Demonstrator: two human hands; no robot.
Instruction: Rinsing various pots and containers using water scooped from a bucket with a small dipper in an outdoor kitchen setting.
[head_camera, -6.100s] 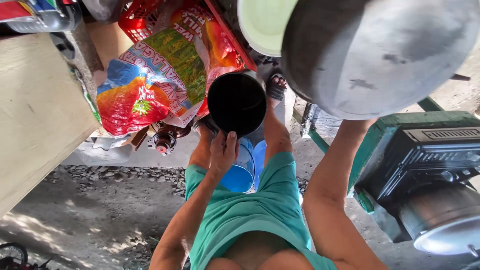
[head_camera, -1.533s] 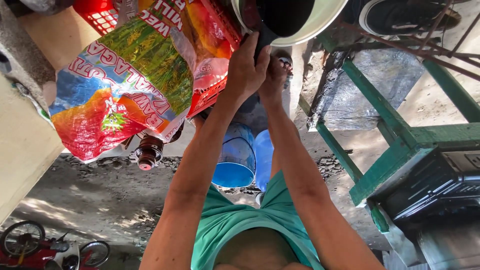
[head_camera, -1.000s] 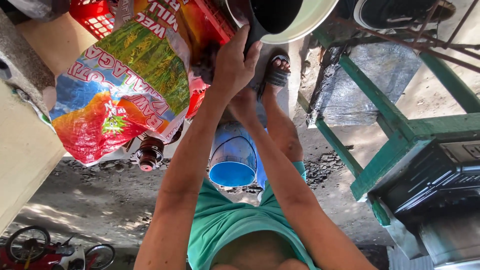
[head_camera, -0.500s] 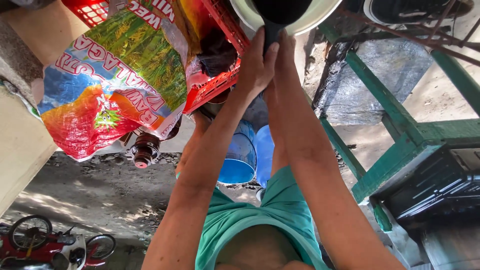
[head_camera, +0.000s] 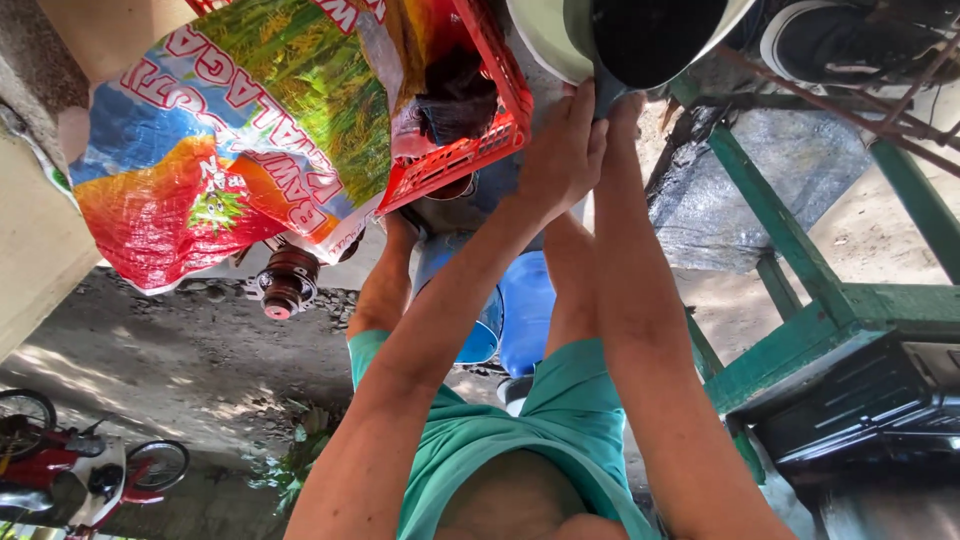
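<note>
I had both hands up at the top of the view, pressed close side by side on the short dark handle of the black round scoop (head_camera: 655, 35), which sat inside the pale round plastic basin (head_camera: 540, 40) at the upper edge. My left hand (head_camera: 562, 155) was wrapped round the handle from the left, fingers closed on it; my right hand (head_camera: 622, 105) lay tight against it, though how its fingers gripped I could not tell (the left hand and the scoop covered them). Room was scarce: the red plastic lattice crate (head_camera: 470, 155) ended just beside my left knuckles, and the painted green wooden frame (head_camera: 790, 250) ran close along the right forearm, with a crumpled grey plastic sheet (head_camera: 700, 200) between the frame's legs. The open ground lay lower left, a bare stony floor (head_camera: 150, 340). Counting: one scoop, one basin, one crate, one bright printed woven sack (head_camera: 240, 130) draped over the crate, two blue plastic containers (head_camera: 525, 310) by my legs, one brown glass bottle (head_camera: 288, 280) lying under the sack, one black metal stove (head_camera: 870, 410) on the frame, one dark shoe (head_camera: 830, 40) at the top right, and one red motorbike (head_camera: 70, 470) far off at the lower left.
</note>
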